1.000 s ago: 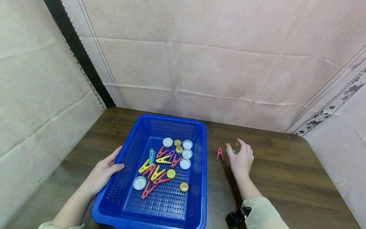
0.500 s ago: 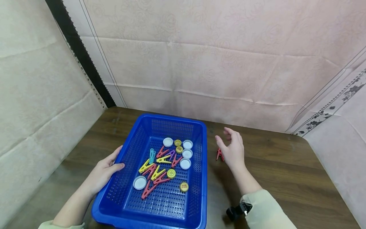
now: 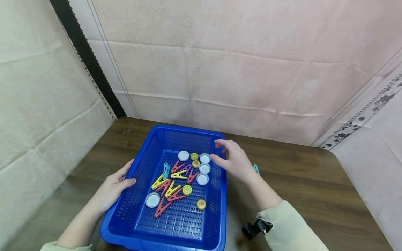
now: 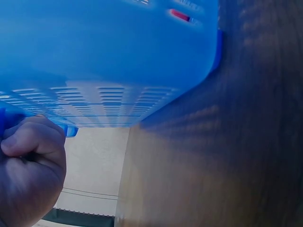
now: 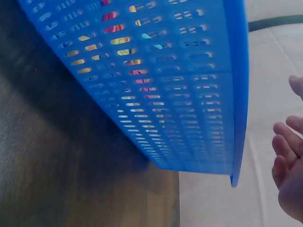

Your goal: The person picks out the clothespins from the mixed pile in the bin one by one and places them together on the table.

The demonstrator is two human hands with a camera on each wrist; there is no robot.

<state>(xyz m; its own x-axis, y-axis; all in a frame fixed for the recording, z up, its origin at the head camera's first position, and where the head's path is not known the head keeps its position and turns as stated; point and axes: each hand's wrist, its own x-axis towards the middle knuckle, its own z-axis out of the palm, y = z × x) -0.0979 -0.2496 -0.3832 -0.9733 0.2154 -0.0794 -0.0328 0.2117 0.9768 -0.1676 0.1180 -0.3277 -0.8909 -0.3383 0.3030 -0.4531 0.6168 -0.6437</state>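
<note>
A blue plastic basket (image 3: pixel 222 216) sits on the wooden table, its inside dotted with clothespins and bottle caps. My left hand (image 3: pixel 111 190) grips its left rim, thumb on top; the left wrist view shows curled fingers (image 4: pixel 35 137) at the rim. Over the right rim reaches my right hand (image 3: pixel 233 160), thumb and fingers apart, with nothing visible between them. Below its fingertips are white caps (image 3: pixel 205 168). Several red clothespins (image 3: pixel 162 208), yellow clothespins (image 3: pixel 178 175) and a teal clothespin (image 3: pixel 166 170) lie mid-basket. Another teal clothespin (image 3: pixel 256 169) shows beyond my right forearm.
Yellow and gold caps (image 3: pixel 201 204) lie apart among the basket's contents. A pale patterned cloth (image 3: pixel 201 69) hangs behind the table (image 3: pixel 314 195) and at both sides. A black wrist camera (image 3: pixel 255 228) is strapped at my right sleeve.
My right hand has moved left, from beside the clothespins on the table to over the basket's right rim. The red clothespin on the table is now hidden. My left hand and the basket stay put.
</note>
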